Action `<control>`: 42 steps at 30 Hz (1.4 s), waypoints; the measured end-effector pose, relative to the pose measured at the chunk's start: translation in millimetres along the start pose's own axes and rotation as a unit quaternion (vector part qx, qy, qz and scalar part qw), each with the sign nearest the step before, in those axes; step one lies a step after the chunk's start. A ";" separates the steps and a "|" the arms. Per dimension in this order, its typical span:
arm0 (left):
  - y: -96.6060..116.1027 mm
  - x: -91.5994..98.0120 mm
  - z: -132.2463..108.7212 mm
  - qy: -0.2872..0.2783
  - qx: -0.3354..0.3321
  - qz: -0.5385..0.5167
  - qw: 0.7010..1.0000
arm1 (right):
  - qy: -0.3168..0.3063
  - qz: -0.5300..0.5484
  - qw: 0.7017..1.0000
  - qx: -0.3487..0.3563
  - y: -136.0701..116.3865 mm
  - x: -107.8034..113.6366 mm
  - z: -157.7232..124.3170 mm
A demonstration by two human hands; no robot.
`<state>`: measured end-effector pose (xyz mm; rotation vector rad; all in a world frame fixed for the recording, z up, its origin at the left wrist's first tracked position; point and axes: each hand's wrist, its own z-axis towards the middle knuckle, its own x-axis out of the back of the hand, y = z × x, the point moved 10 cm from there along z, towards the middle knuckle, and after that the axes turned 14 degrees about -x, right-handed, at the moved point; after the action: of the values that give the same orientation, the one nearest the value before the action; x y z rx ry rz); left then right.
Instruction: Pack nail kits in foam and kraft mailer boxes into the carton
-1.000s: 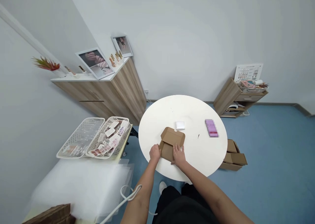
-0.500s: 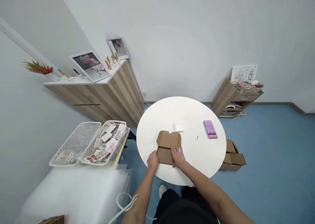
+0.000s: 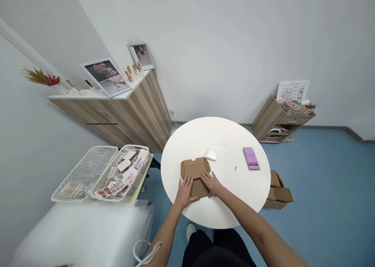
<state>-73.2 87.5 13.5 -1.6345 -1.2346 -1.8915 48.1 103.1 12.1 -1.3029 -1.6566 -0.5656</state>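
A brown cardboard box [image 3: 195,167], still unfolded in part, lies on the near edge of a round white table [image 3: 222,142]. The left hand [image 3: 184,192] presses its near left corner, fingers spread wide, where half a second ago they were bunched. The right hand [image 3: 211,183] rests on the near flap, fingers loosely spread and pinching nothing. The box now sits slightly further left and has turned a little.

Also on the table are one white packet [image 3: 212,155], just beyond the box, and one pink packet [image 3: 251,158], blurred. Two white plastic baskets [image 3: 84,173] stand left of the table, one holding printed cards [image 3: 124,165]. At least three cardboard boxes [image 3: 278,190] sit on the floor to the right.
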 end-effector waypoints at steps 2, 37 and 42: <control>-5.5 -3.8 3.8 -0.015 0.018 -0.020 1.000 | -0.003 0.017 1.000 0.023 -0.2 5.4 -2.0; -11.3 -9.8 6.6 0.032 0.120 -0.101 0.987 | 0.117 0.303 0.897 -0.300 157.2 68.5 75.0; -10.3 -13.4 8.0 0.045 0.125 -0.110 0.985 | 0.174 0.441 0.836 -0.275 146.9 80.6 37.1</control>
<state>-72.2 95.9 -3.1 -1.3171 -1.5955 -1.8217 169.1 222.1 38.1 -2.0363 -0.4571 -0.6562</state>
